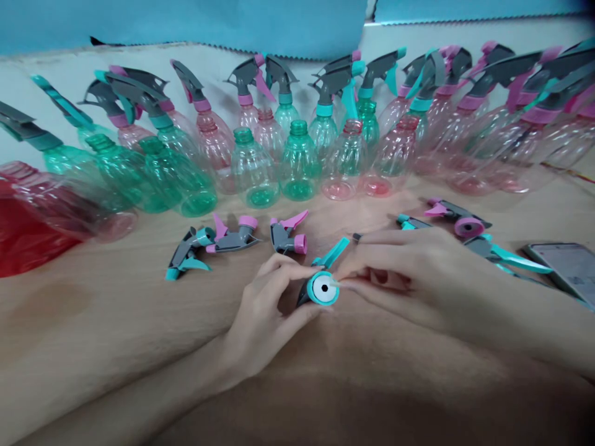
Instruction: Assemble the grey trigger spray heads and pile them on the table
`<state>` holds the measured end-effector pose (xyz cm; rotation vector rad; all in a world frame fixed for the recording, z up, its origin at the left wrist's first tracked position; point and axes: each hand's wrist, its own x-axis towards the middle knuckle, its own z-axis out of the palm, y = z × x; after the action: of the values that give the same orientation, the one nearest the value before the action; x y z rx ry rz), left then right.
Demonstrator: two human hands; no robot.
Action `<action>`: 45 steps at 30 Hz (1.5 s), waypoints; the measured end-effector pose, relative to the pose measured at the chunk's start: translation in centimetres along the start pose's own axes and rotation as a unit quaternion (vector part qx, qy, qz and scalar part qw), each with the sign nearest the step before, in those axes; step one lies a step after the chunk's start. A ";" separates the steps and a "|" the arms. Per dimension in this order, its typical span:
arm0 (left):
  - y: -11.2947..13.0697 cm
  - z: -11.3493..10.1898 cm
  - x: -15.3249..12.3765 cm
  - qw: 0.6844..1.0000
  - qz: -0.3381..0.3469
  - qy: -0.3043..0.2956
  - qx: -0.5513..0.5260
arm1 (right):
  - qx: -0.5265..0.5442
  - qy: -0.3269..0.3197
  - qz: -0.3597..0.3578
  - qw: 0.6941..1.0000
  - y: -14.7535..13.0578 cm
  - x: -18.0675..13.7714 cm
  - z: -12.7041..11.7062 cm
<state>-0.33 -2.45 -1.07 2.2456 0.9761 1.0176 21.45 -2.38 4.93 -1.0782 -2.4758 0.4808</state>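
Observation:
Near the middle, a spray trigger head (304, 296) in grey and teal lies in my left hand (267, 310), its collar turned towards me. Fingers and thumb of that hand close around the collar from the left. Inside the collar sits a white disc (317, 288) with a dark hole at its centre. My right hand (395, 272) comes in from the right, fingers curled, its fingertips pinching at the collar's edge and touching the disc. A small dark tip (356, 236) shows beside its forefinger; what it belongs to is hidden.
Loose trigger heads lie left, such as a pink-collared one (235, 235), and others right, partly behind my right hand. Green bottles (300, 167) and pink bottles (344, 164) stand behind, many with heads fitted. A phone (564, 263) lies right, a red bag (28, 235) left.

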 end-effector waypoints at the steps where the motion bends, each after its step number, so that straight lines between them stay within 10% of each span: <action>1: 0.1 0.0 0.0 1.000 0.008 0.001 0.003 | -0.014 -0.010 -0.007 1.000 0.0 0.0 0.3; 45: 0.0 0.0 0.2 0.996 0.084 0.000 0.039 | -0.075 0.006 -0.021 0.997 -0.7 -0.6 2.8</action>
<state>-0.24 -2.27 -1.01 2.4251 0.8513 1.0682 20.06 -3.73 2.75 -1.0797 -2.5515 0.2784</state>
